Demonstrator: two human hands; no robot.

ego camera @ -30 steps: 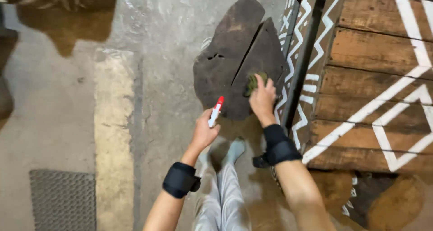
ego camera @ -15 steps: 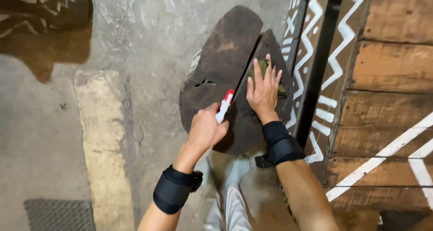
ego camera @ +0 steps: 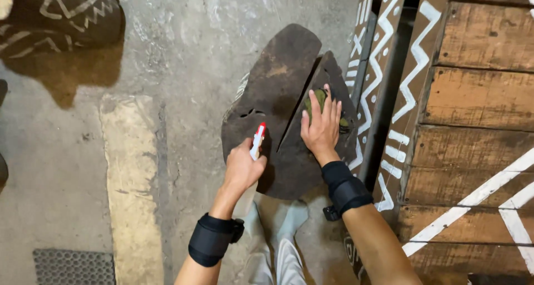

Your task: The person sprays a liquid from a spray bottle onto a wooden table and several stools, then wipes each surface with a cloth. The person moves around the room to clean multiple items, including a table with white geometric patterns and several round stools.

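On the dark slab (ego camera: pixel 278 90), right fingers (ego camera: pixel 325 109) spread over a sponge (ego camera: pixel 318 98); left fingers (ego camera: pixel 245 162) grip a spray bottle (ego camera: pixel 257 141).

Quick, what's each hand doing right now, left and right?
Left hand: closed around a spray bottle with a red-and-white nozzle.
Right hand: open, fingers spread, pressing a green cloth on the dark wooden piece.

Rough grey concrete floor (ego camera: pixel 183 45) underfoot, a pale painted stripe (ego camera: pixel 130 185) running down it. Left of that stripe sits a metal drain grate (ego camera: pixel 72 267); well right, brown wooden planks (ego camera: pixel 478 101) carry white zigzags.
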